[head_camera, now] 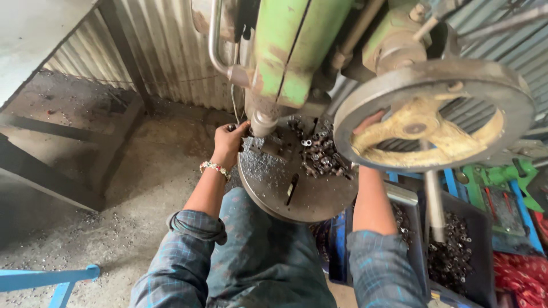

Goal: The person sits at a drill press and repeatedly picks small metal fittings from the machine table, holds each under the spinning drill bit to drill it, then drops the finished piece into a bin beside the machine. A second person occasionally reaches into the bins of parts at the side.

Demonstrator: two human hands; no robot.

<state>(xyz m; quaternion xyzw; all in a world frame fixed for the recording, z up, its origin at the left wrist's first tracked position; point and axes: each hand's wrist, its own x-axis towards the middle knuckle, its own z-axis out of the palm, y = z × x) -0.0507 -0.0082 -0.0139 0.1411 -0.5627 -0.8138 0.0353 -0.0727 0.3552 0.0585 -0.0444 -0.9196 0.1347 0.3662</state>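
Observation:
I look down at a green drill press (pixel 297 51) with a round metal work table (pixel 311 199). My left hand (pixel 230 142), with a beaded bracelet at the wrist, is closed on a small metal part at the table's left edge, right beside the spindle (pixel 262 121). My right hand (pixel 367 122) reaches up behind the large grey and yellow handwheel (pixel 434 114); the wheel's rim hides most of it, so I cannot tell its grip. A heap of small metal nuts (pixel 322 154) lies on the table between my hands.
A dark tray (pixel 479 256) of small metal parts sits at lower right, next to green and blue tools and a red cloth (pixel 525 276). A corrugated metal wall (pixel 165 51) stands behind. Blue frame (pixel 51 279) at lower left on the dirty concrete floor.

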